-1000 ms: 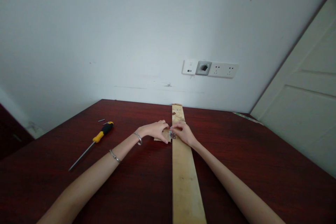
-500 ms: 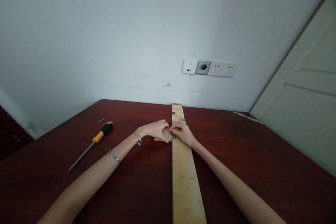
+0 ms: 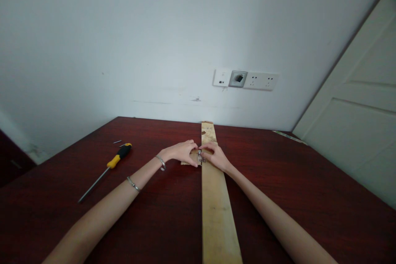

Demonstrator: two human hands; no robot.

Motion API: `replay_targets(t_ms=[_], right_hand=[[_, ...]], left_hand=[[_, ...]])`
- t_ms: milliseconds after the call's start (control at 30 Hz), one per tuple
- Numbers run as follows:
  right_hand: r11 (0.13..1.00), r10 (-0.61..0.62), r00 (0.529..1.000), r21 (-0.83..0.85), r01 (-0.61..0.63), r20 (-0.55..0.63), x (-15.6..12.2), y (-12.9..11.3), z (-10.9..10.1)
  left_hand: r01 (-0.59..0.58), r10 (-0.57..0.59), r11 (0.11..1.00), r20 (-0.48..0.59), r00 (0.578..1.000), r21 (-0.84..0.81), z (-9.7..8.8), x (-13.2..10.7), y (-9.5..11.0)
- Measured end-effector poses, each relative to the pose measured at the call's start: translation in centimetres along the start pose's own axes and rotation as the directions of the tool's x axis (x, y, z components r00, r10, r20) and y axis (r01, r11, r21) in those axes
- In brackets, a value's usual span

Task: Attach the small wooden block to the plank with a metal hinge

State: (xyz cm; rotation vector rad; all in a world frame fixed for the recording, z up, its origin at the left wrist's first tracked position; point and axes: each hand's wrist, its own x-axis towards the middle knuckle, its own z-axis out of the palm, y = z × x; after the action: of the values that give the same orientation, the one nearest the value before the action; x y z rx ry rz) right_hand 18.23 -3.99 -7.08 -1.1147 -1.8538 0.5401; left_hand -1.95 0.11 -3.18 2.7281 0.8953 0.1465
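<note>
A long pale wooden board [image 3: 218,210] runs away from me across the table. Against its left side lies a small flat wooden piece [image 3: 193,157], partly covered by my left hand [image 3: 182,152], whose thumb and fingers curve around it. Where the two pieces meet sits a small metal part, apparently a hinge [image 3: 199,156]. My right hand [image 3: 215,157] rests on the board with its thumb and forefinger closed at the hinge. The fingertips cover part of it, so the exact contact is hard to make out.
A yellow and black screwdriver [image 3: 115,161] lies on the dark red table [image 3: 148,231] at left, with a small metal pin or screw [image 3: 117,141] beyond it. Wall sockets [image 3: 260,81] are above the table's back edge. A thin strip [image 3: 289,137] lies at the right rear.
The right fingertips have shifted slightly, and more of the metal hinge shows between the hands. My left hand stays around the small wooden piece. The whole view has moved a little.
</note>
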Motion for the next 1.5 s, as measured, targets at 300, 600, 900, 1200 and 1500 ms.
replay_targets(t_ms=[300, 600, 900, 1200, 1500], right_hand=[[0.998, 0.054, 0.996, 0.042, -0.051, -0.07, 0.1, 0.1, 0.0], [0.969, 0.16, 0.968, 0.22, -0.116, -0.195, 0.1, 0.8, 0.1], [0.964, 0.167, 0.966, 0.238, -0.118, -0.199, 0.1, 0.6, 0.1], [0.962, 0.178, 0.96, 0.243, -0.124, -0.214, 0.1, 0.6, 0.1], [0.963, 0.174, 0.96, 0.239, -0.12, -0.218, 0.0, 0.7, 0.2]], left_hand=[[0.006, -0.006, 1.0, 0.018, 1.0, -0.001, 0.2, 0.1, -0.3], [-0.003, 0.002, 1.0, 0.036, 0.999, 0.007, 0.5, 0.2, -0.5], [-0.001, 0.001, 1.0, 0.044, 0.999, -0.018, 0.8, 0.1, -0.8], [0.005, -0.005, 1.0, 0.038, 0.999, -0.014, 1.1, 0.1, -1.0], [-0.033, 0.032, 0.999, -0.024, 0.999, -0.04, 0.0, -0.3, -0.6]])
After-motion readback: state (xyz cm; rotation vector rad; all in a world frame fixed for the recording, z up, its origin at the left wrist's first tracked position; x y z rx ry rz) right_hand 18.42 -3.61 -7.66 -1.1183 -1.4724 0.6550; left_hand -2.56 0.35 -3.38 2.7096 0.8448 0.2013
